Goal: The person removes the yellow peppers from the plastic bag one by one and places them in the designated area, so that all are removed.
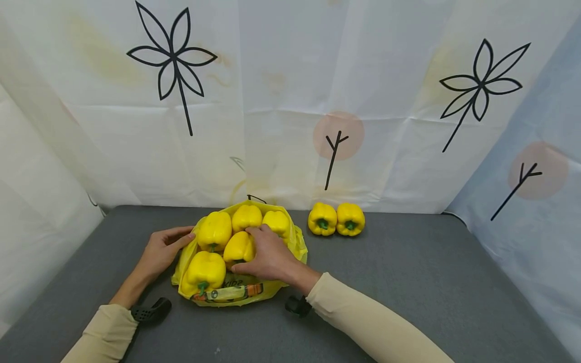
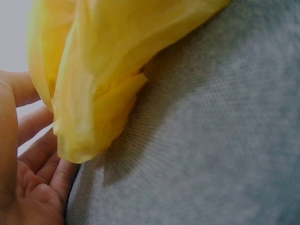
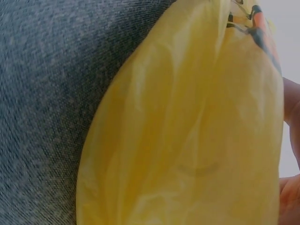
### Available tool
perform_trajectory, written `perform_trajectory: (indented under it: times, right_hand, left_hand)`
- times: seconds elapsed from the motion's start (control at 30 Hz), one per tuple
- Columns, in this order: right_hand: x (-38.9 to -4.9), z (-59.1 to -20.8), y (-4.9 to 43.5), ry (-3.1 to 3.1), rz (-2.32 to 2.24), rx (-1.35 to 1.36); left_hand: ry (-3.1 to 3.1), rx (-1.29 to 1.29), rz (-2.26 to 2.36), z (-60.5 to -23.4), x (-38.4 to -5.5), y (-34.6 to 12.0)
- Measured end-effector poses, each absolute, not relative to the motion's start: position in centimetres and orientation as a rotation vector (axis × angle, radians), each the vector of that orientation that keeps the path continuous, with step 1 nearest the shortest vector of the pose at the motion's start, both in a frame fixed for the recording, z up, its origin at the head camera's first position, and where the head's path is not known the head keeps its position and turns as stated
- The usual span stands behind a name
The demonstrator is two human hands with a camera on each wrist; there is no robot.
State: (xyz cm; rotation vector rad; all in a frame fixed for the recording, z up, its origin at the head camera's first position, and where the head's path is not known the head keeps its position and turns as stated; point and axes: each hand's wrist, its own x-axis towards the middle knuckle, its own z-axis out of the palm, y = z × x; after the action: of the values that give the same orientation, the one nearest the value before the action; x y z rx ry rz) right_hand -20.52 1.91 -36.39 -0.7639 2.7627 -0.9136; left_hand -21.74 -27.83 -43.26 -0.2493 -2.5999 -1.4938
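Observation:
A yellow plastic bag (image 1: 297, 247) lies on the table with its mouth spread wide, several yellow bell peppers (image 1: 215, 229) inside. My right hand (image 1: 270, 254) reaches in from the right and grips a bell pepper (image 1: 238, 248) near the middle, thumb at its lower side and fingers over its far side. On the bag's left edge rests my left hand (image 1: 161, 252), its fingers fairly straight against the plastic. The left wrist view shows that hand (image 2: 37, 183) beside the hanging bag (image 2: 89, 103), fingertips partly hidden behind it. In the right wrist view the bag (image 3: 187, 140) covers most of the work.
Two more yellow bell peppers (image 1: 336, 220) stand side by side on the grey table (image 1: 408, 282), right of the bag near the back edge. A white cloth (image 1: 281, 91) with drawn flowers hangs behind. Dark straps (image 1: 152, 311) sit at both wrists.

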Motion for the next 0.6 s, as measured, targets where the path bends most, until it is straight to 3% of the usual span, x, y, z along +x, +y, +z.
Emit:
perform_trajectory:
  times: [0.6]
  right_hand:
    - [-20.51, -36.46, 2.27, 2.741, -1.116, -0.691]
  left_hand:
    - [-2.606, -0.244, -1.488, -43.18, -21.76, -27.81]
